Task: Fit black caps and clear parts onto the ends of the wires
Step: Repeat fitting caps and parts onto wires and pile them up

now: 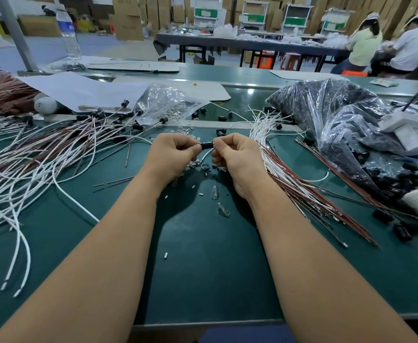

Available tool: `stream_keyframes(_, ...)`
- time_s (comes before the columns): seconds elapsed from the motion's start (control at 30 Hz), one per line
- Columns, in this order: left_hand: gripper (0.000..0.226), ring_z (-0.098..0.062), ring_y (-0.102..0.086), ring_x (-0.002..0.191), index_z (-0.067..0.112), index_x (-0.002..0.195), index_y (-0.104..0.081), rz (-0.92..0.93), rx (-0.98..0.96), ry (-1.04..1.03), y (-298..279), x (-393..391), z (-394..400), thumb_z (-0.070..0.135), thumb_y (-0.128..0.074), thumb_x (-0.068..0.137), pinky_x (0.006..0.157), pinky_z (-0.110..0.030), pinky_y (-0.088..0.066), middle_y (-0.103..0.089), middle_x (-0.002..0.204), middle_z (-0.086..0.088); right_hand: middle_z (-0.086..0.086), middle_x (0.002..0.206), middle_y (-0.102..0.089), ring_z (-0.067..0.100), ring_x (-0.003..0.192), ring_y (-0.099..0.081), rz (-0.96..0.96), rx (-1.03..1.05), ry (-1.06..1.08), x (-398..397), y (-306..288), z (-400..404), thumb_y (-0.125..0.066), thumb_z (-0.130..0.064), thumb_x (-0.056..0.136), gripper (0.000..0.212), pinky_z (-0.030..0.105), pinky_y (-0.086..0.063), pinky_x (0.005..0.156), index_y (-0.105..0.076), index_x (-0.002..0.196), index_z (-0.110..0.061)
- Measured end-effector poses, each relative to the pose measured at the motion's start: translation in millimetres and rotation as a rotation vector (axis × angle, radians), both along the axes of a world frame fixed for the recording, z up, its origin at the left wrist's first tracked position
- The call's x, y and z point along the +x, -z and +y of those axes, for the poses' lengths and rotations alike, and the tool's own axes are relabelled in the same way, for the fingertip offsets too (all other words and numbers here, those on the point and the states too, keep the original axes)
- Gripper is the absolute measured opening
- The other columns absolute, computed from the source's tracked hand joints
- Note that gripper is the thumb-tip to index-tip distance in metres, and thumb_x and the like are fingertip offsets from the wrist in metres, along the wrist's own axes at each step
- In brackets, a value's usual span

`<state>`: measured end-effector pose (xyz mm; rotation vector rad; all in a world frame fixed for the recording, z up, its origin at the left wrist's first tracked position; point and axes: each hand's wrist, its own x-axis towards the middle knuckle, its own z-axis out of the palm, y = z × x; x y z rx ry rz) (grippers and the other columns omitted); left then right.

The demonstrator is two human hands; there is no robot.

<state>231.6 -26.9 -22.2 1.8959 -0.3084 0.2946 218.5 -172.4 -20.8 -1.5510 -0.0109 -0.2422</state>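
The left hand (175, 154) and the right hand (235, 154) both pinch one black cap (207, 145) above the bench (203, 268). Its long axis lies left to right, and a white wire (206, 154) hangs below it

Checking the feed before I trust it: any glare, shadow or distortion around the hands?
Head view: wide-angle bending curves the table edge and stretches the forearms; overhead light glares on the black-cap bag; soft shadow beneath the hands; left hand, right hand and black cap are sharp.

wire piles (42, 154) left, wire bundle (299, 184) right; green mat (203, 263) between open
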Motion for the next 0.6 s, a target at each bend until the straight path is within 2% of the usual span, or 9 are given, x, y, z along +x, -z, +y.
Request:
stream_keyframes(0.27,0.018,-0.017,-0.054,0.064,0.024,0.073,-0.071,0.030,-0.040,0.016,-0.4,0.5,-0.1,0.011,-0.069,0.086,0.067,-0.027,-0.043,-0.065,0.062,-0.001,0.004,0.061,-0.058,0.006,0.046,-0.052,-0.005,0.000,-0.027,-4.4,-2.9,3.0,-0.054,-0.004,0.096,0.016,0.019,-0.045,0.050,-0.057,0.080,-0.007)
stream_keyframes(0.4,0.018,-0.021,-0.052,0.067,0.019,0.072,-0.071,0.030,-0.043,0.042,-0.7,-1.2,-2.4,0.008,-0.068,0.086,0.070,-0.030,-0.043,-0.065,0.066,-0.009,0.004,0.062,-0.059,0.008,0.048,-0.051,-0.034,0.014,-0.028,-4.5,-3.9,2.0,-0.056,-0.006,0.096,0.015,0.020,-0.045,0.051,-0.058,0.081,-0.007)
stream_keyframes(0.53,0.009,-0.018,-0.052,0.064,0.008,0.084,-0.074,-0.018,-0.036,-0.005,-1.4,-2.6,-6.9,0.006,-0.066,0.087,0.065,-0.027,-0.042,-0.065,0.070,-0.013,0.005,0.064,-0.062,0.010,0.053,-0.056,-0.055,0.002,0.025,-2.7,-2.1,6.2,-0.056,-0.007,0.096,0.015,0.022,-0.049,0.055,-0.059,0.081,-0.008)
stream_keyframes(0.6,0.010,-0.012,-0.054,0.062,0.008,0.088,-0.075,-0.076,-0.013,-0.043,-1.7,-3.1,-11.2,0.006,-0.065,0.088,0.066,-0.024,-0.044,-0.066,0.069,-0.006,0.006,0.070,-0.063,0.011,0.056,-0.058,-0.051,0.024,0.071,-1.0,-3.1,11.4,-0.055,-0.009,0.096,0.014,0.023,-0.051,0.057,-0.058,0.083,-0.010)
